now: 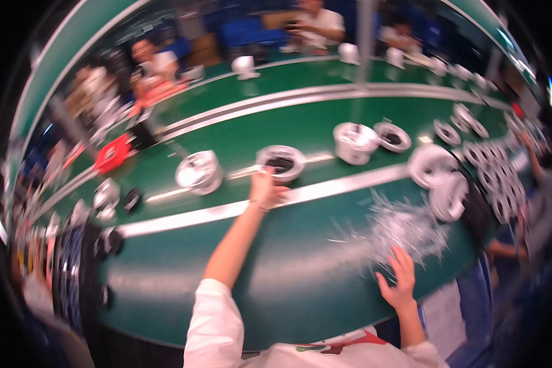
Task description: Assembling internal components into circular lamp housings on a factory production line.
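Note:
My left hand reaches forward to a white round housing with a dark inside, on the green conveyor belt. Its fingers are closed at the near rim; motion blurs the exact grip. My right hand is open, fingers apart, at the near edge of a loose pile of thin clear-white strips on the green worktable. Whether its fingertips touch the strips, I cannot tell. Left of the held housing stands a white tub-shaped housing. Another white tub-shaped housing and a white dish-shaped ring stand to its right.
Stacked white rings stand beyond the strips, beside rows of white ring parts. At left are a dark stack of trays, small black round parts and a red bin. A metal post rises at the back; people sit across the line.

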The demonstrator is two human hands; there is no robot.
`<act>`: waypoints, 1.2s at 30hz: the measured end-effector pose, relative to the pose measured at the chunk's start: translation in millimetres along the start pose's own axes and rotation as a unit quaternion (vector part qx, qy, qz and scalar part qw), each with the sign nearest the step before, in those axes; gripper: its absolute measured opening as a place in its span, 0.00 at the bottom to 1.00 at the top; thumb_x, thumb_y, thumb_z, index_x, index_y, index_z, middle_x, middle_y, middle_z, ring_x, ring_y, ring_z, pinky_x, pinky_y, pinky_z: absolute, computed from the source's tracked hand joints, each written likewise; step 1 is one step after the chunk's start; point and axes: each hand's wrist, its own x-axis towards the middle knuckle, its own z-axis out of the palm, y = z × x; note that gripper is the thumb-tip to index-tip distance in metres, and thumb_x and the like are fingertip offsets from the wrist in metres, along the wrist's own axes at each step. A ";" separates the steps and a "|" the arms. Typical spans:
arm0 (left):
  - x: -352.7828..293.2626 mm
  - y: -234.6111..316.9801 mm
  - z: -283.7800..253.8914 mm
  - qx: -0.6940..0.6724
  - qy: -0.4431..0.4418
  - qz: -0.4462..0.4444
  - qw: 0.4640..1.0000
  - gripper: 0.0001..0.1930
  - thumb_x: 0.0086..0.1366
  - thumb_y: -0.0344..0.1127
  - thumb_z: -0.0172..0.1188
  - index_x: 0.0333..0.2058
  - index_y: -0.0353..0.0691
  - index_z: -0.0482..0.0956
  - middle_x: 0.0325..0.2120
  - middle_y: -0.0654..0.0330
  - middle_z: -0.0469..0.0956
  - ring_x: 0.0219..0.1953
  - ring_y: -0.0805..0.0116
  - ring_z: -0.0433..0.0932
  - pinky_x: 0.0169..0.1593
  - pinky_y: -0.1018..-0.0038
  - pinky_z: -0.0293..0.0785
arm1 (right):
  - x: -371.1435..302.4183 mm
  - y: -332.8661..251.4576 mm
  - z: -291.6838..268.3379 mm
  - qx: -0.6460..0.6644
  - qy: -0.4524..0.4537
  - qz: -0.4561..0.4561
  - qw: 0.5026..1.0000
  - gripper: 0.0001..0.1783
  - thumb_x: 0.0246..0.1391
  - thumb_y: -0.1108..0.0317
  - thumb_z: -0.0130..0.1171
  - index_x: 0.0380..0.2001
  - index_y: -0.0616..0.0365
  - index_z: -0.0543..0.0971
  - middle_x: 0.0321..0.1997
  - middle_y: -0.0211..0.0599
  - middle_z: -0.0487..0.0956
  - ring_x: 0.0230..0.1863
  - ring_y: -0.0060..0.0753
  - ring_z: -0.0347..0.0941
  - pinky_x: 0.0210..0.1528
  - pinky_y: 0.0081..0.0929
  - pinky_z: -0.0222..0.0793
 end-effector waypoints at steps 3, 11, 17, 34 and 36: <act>38.3 6.6 -11.4 0.038 0.042 -0.057 0.997 0.25 0.59 0.53 0.44 0.38 0.32 0.62 0.22 0.49 0.73 0.16 0.69 0.73 0.15 0.79 0.69 | 11.3 10.8 -9.4 -0.038 0.009 0.039 0.998 0.19 0.32 0.74 0.61 0.34 0.61 0.73 0.49 0.45 0.67 0.50 0.49 0.62 0.51 0.35 0.58; 12.1 -2.3 3.4 0.033 0.013 -0.032 0.999 0.36 0.57 0.57 0.46 0.55 0.45 0.41 0.28 0.50 0.75 0.12 0.74 0.69 0.12 0.85 0.61 | 38.6 105.0 -52.6 -0.177 0.127 0.103 0.971 0.15 0.33 0.72 0.60 0.30 0.60 0.74 0.40 0.39 0.71 0.42 0.44 0.64 0.44 0.33 0.62; -75.7 -8.1 -72.3 0.145 0.086 0.111 0.979 0.26 0.62 0.46 0.40 0.56 0.46 0.44 0.19 0.56 0.75 0.07 0.78 0.63 0.08 0.87 0.53 | 75.6 177.9 -26.7 -0.236 0.166 0.244 0.926 0.19 0.37 0.58 0.60 0.31 0.61 0.76 0.34 0.44 0.74 0.38 0.41 0.68 0.41 0.32 0.62; -174.4 43.7 -400.3 0.587 0.457 0.278 0.607 0.15 0.46 0.29 0.53 0.36 0.35 0.70 0.35 0.51 0.71 0.39 0.53 0.70 0.43 0.66 0.66 | 100.6 4.0 6.0 -0.120 0.103 -0.157 0.975 0.06 0.37 0.81 0.55 0.24 0.65 0.73 0.21 0.41 0.71 0.24 0.43 0.64 0.29 0.32 0.61; -135.8 49.1 -385.4 0.635 0.429 0.195 0.613 0.20 0.44 0.29 0.56 0.39 0.37 0.67 0.41 0.52 0.68 0.43 0.54 0.69 0.45 0.65 0.66 | 90.2 -28.9 24.0 -0.069 0.011 -0.182 0.981 0.06 0.32 0.81 0.55 0.21 0.63 0.72 0.20 0.41 0.71 0.22 0.43 0.64 0.26 0.33 0.58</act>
